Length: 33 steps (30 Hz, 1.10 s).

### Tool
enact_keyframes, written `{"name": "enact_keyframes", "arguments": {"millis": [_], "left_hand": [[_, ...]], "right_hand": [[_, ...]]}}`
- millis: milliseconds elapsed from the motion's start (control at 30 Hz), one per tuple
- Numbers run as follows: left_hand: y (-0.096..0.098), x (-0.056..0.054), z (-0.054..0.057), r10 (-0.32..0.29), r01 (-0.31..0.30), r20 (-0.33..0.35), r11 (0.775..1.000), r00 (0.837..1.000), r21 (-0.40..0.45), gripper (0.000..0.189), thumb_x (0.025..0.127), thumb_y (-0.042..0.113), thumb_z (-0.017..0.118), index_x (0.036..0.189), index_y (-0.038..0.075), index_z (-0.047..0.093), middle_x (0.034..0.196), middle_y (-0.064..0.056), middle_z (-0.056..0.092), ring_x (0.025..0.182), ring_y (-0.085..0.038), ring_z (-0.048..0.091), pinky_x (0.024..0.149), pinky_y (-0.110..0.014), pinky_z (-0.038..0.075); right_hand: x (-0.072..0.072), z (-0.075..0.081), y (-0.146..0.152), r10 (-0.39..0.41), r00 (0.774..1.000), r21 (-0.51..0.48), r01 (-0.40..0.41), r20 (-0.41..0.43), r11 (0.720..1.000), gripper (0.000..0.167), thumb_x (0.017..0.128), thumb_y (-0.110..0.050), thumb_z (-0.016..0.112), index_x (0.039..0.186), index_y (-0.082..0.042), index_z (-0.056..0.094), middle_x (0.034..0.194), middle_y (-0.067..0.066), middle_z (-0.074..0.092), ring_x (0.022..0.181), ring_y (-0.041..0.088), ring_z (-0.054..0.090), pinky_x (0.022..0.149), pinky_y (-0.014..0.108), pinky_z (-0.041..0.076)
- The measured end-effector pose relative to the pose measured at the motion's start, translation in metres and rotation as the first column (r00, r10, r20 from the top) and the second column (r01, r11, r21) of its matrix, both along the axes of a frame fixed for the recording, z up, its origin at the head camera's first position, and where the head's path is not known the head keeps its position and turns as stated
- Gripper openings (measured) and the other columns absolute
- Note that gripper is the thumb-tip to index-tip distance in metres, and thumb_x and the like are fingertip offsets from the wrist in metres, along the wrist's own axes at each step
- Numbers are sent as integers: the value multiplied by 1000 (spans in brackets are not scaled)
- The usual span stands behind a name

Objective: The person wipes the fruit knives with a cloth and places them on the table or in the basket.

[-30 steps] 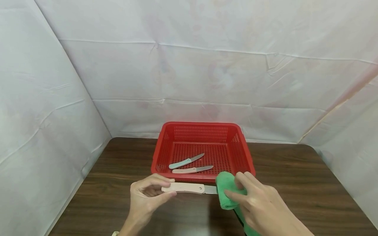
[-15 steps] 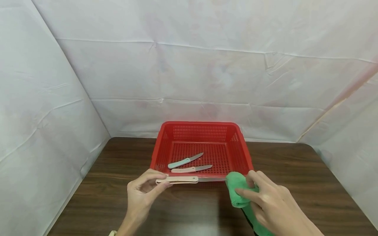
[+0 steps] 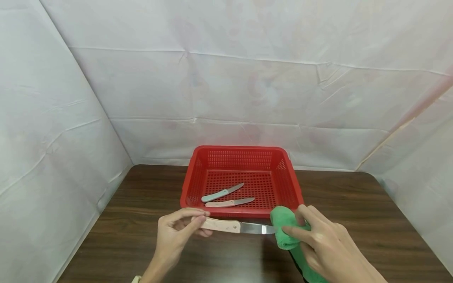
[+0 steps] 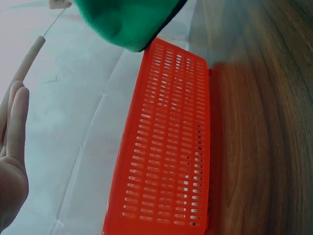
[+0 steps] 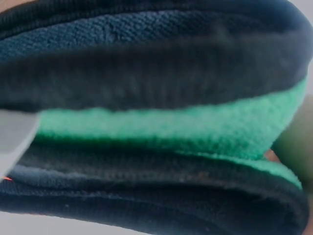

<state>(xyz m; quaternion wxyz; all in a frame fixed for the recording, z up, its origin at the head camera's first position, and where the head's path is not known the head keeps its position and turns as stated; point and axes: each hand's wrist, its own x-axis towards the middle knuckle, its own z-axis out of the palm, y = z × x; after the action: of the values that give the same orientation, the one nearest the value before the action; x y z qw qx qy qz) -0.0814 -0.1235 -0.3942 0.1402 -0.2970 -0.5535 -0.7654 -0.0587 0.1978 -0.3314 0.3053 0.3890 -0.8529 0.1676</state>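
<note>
My left hand [image 3: 175,232] pinches the end of a knife's [image 3: 221,225] cream handle between thumb and fingers, in front of the basket. The blade [image 3: 256,228] points right, flat side showing, its tip at a folded green cloth [image 3: 284,239]. With thumb and fingers my right hand [image 3: 322,237] holds that cloth; part of it hangs down below. In the left wrist view the knife handle [image 4: 30,58] rises from the left hand [image 4: 14,161] toward the cloth [image 4: 127,22]. Dark-edged folds of the cloth [image 5: 161,127] fill the right wrist view, the blade [image 5: 14,137] at their left.
A red perforated basket [image 3: 240,148] stands on the dark wooden table [image 3: 152,188], just behind the hands. Inside lie a knife with a light blue handle [image 3: 215,195] and one with a pale pink handle [image 3: 220,204]. White fabric [image 3: 240,90] hangs behind and at both sides.
The cloth has slid right along the blade to the tip, baring most of the blade. The knife turned edge-on, then back to its flat side, and dipped slightly.
</note>
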Motion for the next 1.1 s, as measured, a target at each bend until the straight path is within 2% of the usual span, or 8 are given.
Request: {"name": "enact_keyframes", "arguments": {"millis": [233,467,533,667,767,867,1000,1100], "left_hand": [[-2,2,-3,-58,61,97,998,994,-34,20,86,-20,51,103,-16,60,97,-21,67,66,-32,68,58,-50,54],[-3,2,-5,-127,126,87,992,988,15,25,77,-23,61,101,-19,61,105,-19,63,76,-31,68,61,-52,53],[-2,1,-5,-116,116,80,993,990,7,27,74,-23,65,100,-18,62,104,-19,63,80,-28,68,62,-50,54],[-2,1,-4,-57,59,62,998,996,-34,28,70,-21,69,98,-14,66,100,-18,66,87,-21,65,63,-37,57],[-2,0,-3,-30,33,52,998,998,-54,28,70,-21,70,96,-12,67,98,-17,67,89,-20,64,63,-30,56],[-2,0,-3,-32,36,55,998,998,-60,28,70,-20,71,97,-12,67,98,-16,67,88,-20,65,62,-31,57],[-1,0,-3,-50,54,56,997,997,-60,29,70,-20,71,97,-13,66,96,-17,68,85,-20,66,61,-34,57],[1,0,-2,-61,64,44,996,997,-61,29,69,-21,71,97,-12,66,95,-18,68,82,-20,66,60,-36,57]], "right_hand": [[0,0,1,5,1000,-10,-5,18,1000,56,92,-19,22,85,-16,77,91,-3,48,65,4,43,44,5,22],[1,1,3,-2,1000,-23,3,31,1000,55,93,-19,23,87,-16,77,93,-1,50,64,3,44,45,5,24],[2,2,3,-3,1000,-34,4,27,999,54,91,-17,24,86,-15,77,93,0,51,65,5,46,45,5,26],[2,8,5,-20,999,-37,21,31,999,52,87,-15,25,88,-14,77,90,0,48,69,7,45,45,6,28],[2,14,4,-40,999,-42,41,29,998,51,87,-15,26,92,-13,77,88,-3,45,70,5,41,46,5,25],[1,19,1,-36,999,-71,35,-10,997,50,89,-16,28,93,-11,77,87,-3,46,71,4,40,47,5,25],[-2,25,-8,-1,996,-109,-9,-89,994,48,92,-16,29,91,-9,77,86,0,50,74,6,43,46,6,30],[-2,29,-18,32,995,-105,-42,-96,994,47,94,-16,30,91,-9,77,86,0,50,74,7,43,47,7,34]]}}
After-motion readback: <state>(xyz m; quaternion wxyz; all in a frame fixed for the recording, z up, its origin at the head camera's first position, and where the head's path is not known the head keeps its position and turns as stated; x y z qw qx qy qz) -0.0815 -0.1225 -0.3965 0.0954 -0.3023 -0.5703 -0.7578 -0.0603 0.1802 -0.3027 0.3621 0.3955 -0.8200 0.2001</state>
